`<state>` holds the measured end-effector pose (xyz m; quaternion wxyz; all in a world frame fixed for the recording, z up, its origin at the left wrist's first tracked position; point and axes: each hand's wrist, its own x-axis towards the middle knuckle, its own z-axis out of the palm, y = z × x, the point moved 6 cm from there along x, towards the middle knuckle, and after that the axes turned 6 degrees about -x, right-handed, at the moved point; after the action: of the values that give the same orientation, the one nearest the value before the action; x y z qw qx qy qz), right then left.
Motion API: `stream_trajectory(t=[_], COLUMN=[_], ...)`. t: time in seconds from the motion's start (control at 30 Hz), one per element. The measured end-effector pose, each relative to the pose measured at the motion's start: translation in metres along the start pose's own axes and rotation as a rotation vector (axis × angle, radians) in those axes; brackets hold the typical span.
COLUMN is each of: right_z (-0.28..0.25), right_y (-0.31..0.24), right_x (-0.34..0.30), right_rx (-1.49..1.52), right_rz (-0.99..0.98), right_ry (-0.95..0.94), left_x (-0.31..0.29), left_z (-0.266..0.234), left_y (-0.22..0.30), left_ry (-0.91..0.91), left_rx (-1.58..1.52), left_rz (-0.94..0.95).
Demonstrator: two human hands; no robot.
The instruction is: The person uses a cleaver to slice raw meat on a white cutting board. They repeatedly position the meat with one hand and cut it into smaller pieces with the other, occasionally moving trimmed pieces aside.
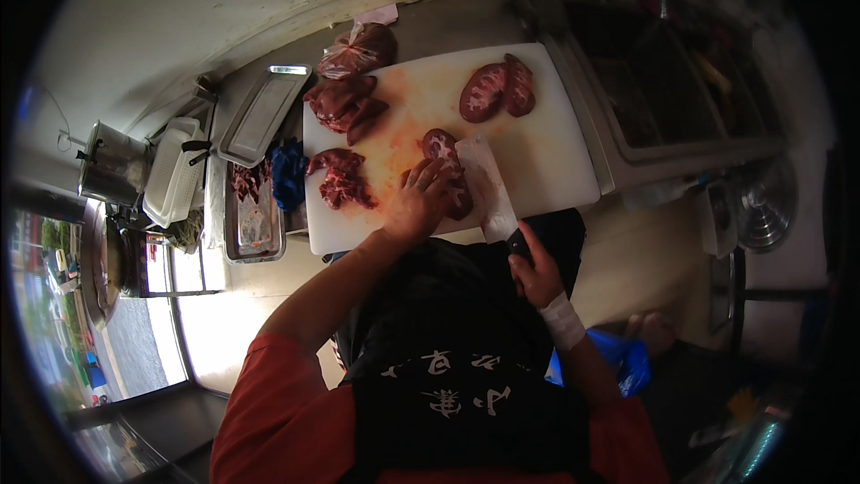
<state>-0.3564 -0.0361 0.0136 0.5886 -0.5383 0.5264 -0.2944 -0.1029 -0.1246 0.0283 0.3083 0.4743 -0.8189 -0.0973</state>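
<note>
On the white cutting board [528, 161] lies a halved kidney [459, 190], cut face up with its white core showing. My left hand [421, 202] holds it down from the left, fingers bent over its edge. In my right hand [537, 273] is a cleaver [488, 184], gripped by its black handle; the broad blade lies close along the kidney's right side. Whether blade and kidney touch, I cannot tell. Two more kidney halves [485, 92] rest at the back right of the board. Dark red kidney pieces [345, 108] are heaped at the back left, and ragged trimmings [343, 181] sit nearer me.
Behind the board is a clear plastic bag of meat [358, 49]. Metal trays [269, 112] and a blue bag [288, 175] stand to the left, with a white basket [170, 175] beyond. A steel sink unit [663, 151] borders the right.
</note>
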Motion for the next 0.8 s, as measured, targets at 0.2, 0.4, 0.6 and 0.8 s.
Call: stream_trajectory(t=[0.2, 0.4, 0.6, 0.8], right_z=[0.000, 0.012, 0.016, 0.017], right_y=[0.007, -0.001, 0.000, 0.006], right_x=[-0.002, 0.028, 0.057, 0.028], right_rx=[-0.081, -0.117, -0.005, -0.113], right_rz=[0.000, -0.037, 0.107, 0.007], right_ry=[0.033, 0.071, 0.008, 0.035], left_x=[0.003, -0.003, -0.004, -0.005], left_z=[0.010, 0.015, 0.011, 0.013], left_y=[-0.041, -0.041, -0.044, -0.046], left_ry=[-0.256, -0.304, -0.366, -0.385], left_rx=[0.114, 0.151, 0.103, 0.101], left_rz=[0.021, 0.041, 0.026, 0.009])
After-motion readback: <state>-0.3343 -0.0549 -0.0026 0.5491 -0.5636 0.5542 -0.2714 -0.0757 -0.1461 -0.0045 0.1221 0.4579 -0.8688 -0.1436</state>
